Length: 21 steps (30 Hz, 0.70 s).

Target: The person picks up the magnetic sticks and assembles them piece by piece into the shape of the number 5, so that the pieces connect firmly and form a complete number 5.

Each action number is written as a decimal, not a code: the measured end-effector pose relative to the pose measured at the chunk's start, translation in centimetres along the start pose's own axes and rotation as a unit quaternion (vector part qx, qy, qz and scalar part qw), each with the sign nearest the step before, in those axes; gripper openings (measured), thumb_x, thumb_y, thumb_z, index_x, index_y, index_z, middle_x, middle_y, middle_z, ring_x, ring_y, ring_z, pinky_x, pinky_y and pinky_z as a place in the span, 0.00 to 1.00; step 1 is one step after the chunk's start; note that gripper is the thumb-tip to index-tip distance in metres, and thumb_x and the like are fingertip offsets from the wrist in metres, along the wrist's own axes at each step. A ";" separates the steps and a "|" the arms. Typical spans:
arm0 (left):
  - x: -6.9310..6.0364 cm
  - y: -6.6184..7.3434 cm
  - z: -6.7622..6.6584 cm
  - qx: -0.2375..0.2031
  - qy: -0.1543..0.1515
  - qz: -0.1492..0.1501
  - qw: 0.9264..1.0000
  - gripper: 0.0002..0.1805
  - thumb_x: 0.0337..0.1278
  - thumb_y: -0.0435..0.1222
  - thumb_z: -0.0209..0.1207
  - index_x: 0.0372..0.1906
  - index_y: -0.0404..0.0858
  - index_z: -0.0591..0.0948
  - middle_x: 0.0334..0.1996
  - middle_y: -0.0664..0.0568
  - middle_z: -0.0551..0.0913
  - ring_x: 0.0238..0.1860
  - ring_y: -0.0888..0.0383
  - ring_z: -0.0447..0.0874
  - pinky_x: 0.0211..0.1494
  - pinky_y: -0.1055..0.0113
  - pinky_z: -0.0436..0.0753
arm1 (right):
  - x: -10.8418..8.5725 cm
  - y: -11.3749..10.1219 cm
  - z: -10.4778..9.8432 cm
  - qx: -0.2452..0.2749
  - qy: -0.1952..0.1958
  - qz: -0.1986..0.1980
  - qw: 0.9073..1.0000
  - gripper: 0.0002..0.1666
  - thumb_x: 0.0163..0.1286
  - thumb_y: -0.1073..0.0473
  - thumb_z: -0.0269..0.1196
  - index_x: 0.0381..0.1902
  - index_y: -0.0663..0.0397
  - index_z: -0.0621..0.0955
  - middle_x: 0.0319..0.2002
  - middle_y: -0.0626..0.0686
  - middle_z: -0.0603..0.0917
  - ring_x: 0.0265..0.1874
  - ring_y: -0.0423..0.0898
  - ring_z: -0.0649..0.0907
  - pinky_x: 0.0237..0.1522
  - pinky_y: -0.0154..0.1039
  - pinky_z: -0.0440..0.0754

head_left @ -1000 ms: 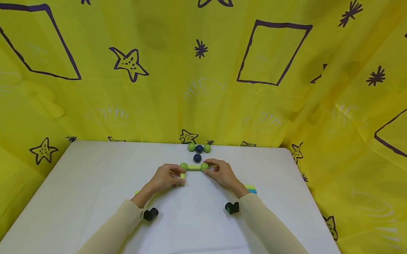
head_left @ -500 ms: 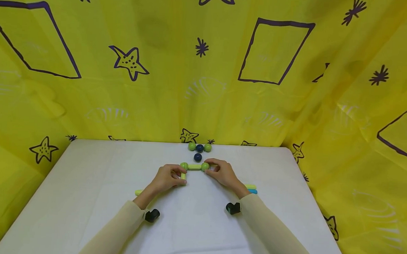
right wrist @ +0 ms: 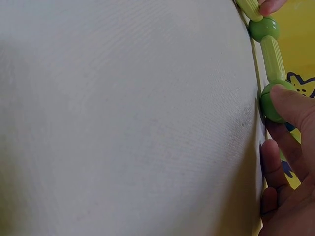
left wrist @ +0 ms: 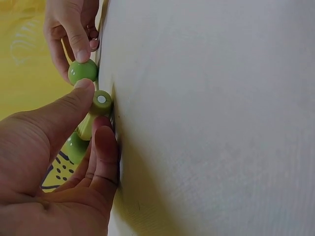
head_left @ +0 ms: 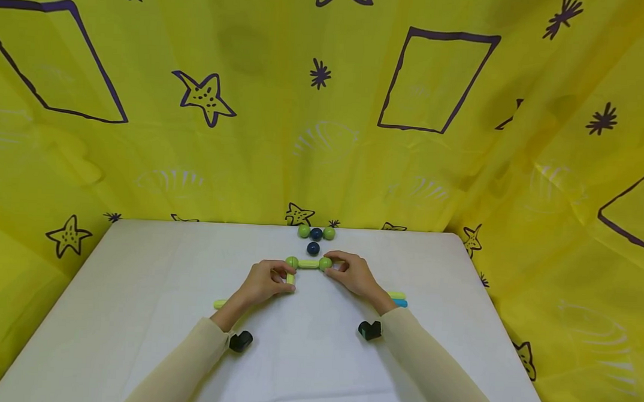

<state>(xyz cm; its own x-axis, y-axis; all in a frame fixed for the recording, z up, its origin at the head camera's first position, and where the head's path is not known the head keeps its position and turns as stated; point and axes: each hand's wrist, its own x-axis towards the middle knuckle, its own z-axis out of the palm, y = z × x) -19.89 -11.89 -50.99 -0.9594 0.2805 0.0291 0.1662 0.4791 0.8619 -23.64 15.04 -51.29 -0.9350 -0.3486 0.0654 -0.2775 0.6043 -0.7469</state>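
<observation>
A yellow-green rod (head_left: 308, 264) (right wrist: 273, 59) joins two green balls, the left one (head_left: 292, 262) (right wrist: 264, 29) and the right one (head_left: 325, 263) (left wrist: 82, 72). From the left ball a second yellow-green rod (head_left: 290, 279) (left wrist: 102, 100) points toward the person. The left hand (head_left: 264, 280) (left wrist: 64, 152) pinches this second rod between thumb and fingers. With thumb and index finger, the right hand (head_left: 353, 274) (right wrist: 295, 142) grips the right ball. In the left wrist view the second rod's free end shows a pale round tip.
Beyond the hands lie two dark blue balls (head_left: 313, 248) (head_left: 316, 234) and two green balls (head_left: 304, 231) (head_left: 328, 232). A yellow-green rod (head_left: 220, 304) lies by the left wrist; a yellow-green rod (head_left: 396, 295) and a blue rod (head_left: 400, 303) lie by the right forearm. A yellow curtain (head_left: 259, 162) borders the white table (head_left: 304, 356).
</observation>
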 end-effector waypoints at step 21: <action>0.2 0.9 -1.5 0.024 -0.020 0.004 1.000 0.16 0.54 0.36 0.76 0.48 0.40 0.88 0.36 0.50 0.85 0.30 0.58 0.79 0.33 0.66 0.79 | 0.0 0.1 0.0 0.001 -0.001 0.006 1.000 0.21 0.68 0.56 0.72 0.59 0.45 0.85 0.35 0.44 0.84 0.27 0.41 0.76 0.33 0.36 0.73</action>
<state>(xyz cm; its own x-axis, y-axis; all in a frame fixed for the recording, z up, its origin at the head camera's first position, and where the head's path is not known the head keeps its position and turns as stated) -20.31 -12.67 -49.46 -0.9483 0.3169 0.0160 0.1862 0.5147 0.8369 -23.65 15.16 -51.39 -0.9379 -0.3424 0.0548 -0.2656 0.6076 -0.7485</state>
